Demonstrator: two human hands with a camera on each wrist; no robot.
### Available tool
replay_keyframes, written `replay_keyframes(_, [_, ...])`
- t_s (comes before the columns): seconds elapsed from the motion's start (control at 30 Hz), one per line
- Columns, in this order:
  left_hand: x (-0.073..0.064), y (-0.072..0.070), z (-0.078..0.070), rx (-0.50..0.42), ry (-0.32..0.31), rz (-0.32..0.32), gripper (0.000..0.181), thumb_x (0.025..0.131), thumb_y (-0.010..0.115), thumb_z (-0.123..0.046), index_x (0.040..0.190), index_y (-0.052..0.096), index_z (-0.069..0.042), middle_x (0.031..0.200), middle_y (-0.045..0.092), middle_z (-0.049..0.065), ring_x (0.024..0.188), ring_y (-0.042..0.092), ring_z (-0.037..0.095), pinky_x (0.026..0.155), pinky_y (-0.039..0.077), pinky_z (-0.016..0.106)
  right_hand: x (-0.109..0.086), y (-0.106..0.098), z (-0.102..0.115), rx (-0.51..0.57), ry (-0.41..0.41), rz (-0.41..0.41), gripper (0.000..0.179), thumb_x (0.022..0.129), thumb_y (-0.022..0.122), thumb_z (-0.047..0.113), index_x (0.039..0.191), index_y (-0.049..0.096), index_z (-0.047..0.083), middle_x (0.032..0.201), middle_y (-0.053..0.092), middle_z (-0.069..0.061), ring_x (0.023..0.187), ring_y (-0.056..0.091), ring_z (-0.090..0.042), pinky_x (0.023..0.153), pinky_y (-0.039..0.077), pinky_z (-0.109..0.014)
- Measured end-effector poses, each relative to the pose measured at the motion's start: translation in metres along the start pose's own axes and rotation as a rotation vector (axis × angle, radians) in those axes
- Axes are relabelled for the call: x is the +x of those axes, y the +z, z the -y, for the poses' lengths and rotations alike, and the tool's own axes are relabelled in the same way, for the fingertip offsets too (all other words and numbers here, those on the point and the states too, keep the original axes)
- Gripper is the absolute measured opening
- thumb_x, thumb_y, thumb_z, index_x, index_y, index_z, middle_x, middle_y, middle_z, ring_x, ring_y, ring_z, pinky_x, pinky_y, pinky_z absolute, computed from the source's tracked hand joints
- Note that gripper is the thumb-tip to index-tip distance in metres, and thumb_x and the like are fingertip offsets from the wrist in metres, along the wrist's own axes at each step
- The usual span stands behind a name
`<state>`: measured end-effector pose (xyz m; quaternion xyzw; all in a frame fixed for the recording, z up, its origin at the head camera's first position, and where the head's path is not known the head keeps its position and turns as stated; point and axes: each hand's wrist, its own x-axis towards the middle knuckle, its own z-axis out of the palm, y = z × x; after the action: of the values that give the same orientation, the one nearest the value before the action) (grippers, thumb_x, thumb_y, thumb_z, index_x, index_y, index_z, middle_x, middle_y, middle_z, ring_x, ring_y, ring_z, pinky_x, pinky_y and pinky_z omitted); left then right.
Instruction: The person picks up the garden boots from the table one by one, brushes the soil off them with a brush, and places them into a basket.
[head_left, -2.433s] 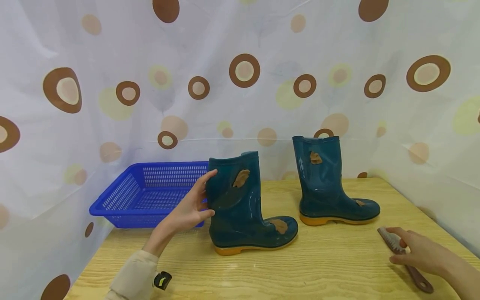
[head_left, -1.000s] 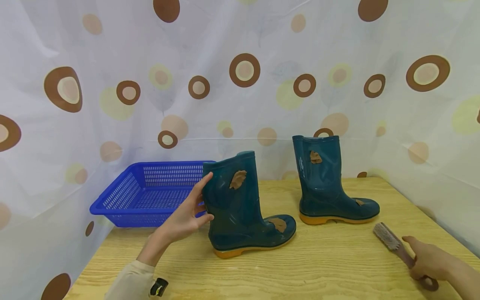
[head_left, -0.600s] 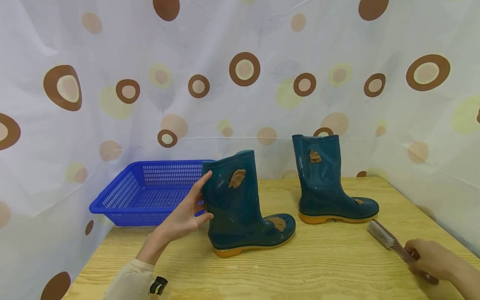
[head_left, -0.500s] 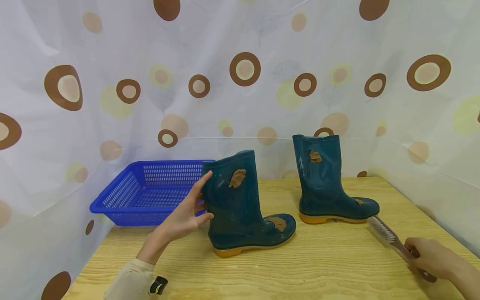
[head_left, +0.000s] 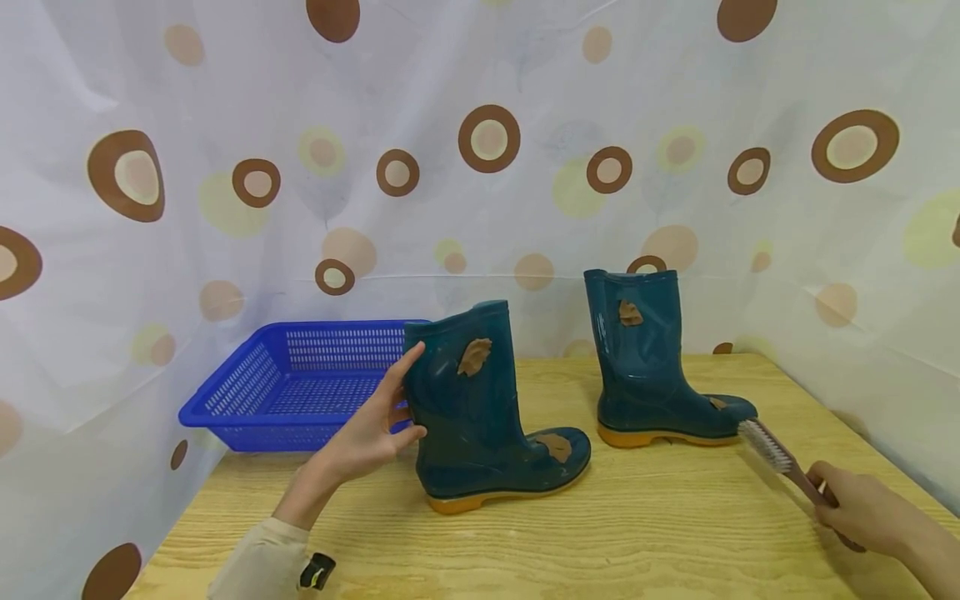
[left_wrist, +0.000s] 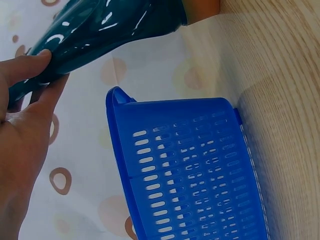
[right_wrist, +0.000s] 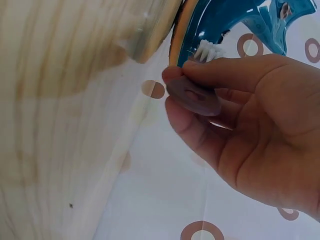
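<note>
While the left hand (head_left: pixel 367 437) has the nearer boot (head_left: pixel 472 425) gripped by the back of its shaft, the right hand (head_left: pixel 870 508) holds a brush (head_left: pixel 797 477) by the handle. On the left it's a proper pinch: the left wrist view shows the thumb on one side of the boot and fingers round the other. The right grip is narrow too, thumb and fingers closed around the brush handle, easy to see from the right wrist.

The brush slants up and away from the person, pale bristles by the toe of the farther boot (head_left: pixel 641 367). They look right beside it, but honestly can't tell if they touch.

Both boots are upright on the wooden table (head_left: pixel 645 542), dark teal with yellowish-orange soles, toes pointing right. The nearer one has a brown shaft patch (head_left: pixel 476 357) up high and a foot patch (head_left: pixel 557 447) near the toe. Its partner, further back and to the right, has a smaller brown blob (head_left: pixel 631 313) on the shaft and a little brown spot (head_left: pixel 717 403) on the foot.

Over on the left is a blue slotted basket (head_left: pixel 262 437), partly hidden behind the boot and hand. Cream sleeve (head_left: pixel 258 562) on the left arm, circle-print sheet (head_left: pixel 525 225) behind everything.
</note>
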<state>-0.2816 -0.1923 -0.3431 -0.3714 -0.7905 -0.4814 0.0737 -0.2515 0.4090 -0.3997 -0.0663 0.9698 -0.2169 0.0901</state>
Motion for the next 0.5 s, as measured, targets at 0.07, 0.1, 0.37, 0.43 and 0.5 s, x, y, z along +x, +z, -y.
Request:
replay_keyframes(0.07, [0.000, 0.000, 0.000, -0.003, 0.000, 0.001, 0.109, 0.084, 0.064, 0.018, 0.160, 0.004, -0.032, 0.166, 0.007, 0.013, 0.139, 0.041, 0.044, 0.103, 0.049, 0.049, 0.000, 0.000, 0.000, -0.027, -0.019, -0.026, 0.023, 0.094, 0.052, 0.000, 0.114, 0.048, -0.008, 0.073, 0.055, -0.002, 0.047, 0.045, -0.010, 0.045, 0.037, -0.023])
replay_keyframes(0.1, [0.000, 0.000, 0.000, -0.004, 0.000, 0.001, 0.109, 0.084, 0.063, 0.018, 0.160, 0.003, -0.032, 0.166, 0.007, 0.013, 0.139, 0.041, 0.044, 0.103, 0.049, 0.049, 0.001, 0.000, 0.000, -0.043, -0.031, -0.046, 0.025, 0.094, 0.052, 0.001, 0.117, 0.047, -0.009, 0.073, 0.055, -0.002, 0.047, 0.045, -0.010, 0.045, 0.037, -0.024])
replay_keyframes(0.37, [-0.001, 0.001, -0.001, -0.001, -0.007, -0.004, 0.109, 0.085, 0.063, 0.017, 0.160, 0.003, -0.033, 0.164, 0.012, 0.015, 0.138, 0.042, 0.043, 0.103, 0.050, 0.050, -0.003, -0.002, 0.017, -0.117, -0.109, -0.218, 0.034, 0.096, 0.050, 0.001, 0.128, 0.044, -0.010, 0.072, 0.055, -0.001, 0.045, 0.046, -0.007, 0.043, 0.042, -0.023])
replay_keyframes(0.43, [-0.001, 0.001, -0.001, -0.002, -0.011, -0.004, 0.108, 0.085, 0.063, 0.017, 0.160, 0.003, -0.033, 0.164, 0.012, 0.016, 0.138, 0.043, 0.043, 0.103, 0.049, 0.051, -0.004, -0.002, 0.022, -0.116, -0.120, -0.251, 0.032, 0.097, 0.048, 0.000, 0.128, 0.045, -0.010, 0.071, 0.054, -0.001, 0.044, 0.047, -0.006, 0.042, 0.042, -0.024])
replay_keyframes(0.5, [-0.001, 0.001, -0.001, -0.004, -0.013, -0.005, 0.109, 0.085, 0.063, 0.017, 0.160, 0.003, -0.033, 0.164, 0.012, 0.016, 0.138, 0.043, 0.044, 0.102, 0.049, 0.054, -0.005, -0.001, 0.026, -0.112, -0.140, -0.286, 0.031, 0.099, 0.046, 0.000, 0.128, 0.044, -0.010, 0.070, 0.051, -0.001, 0.044, 0.045, -0.005, 0.042, 0.041, -0.024])
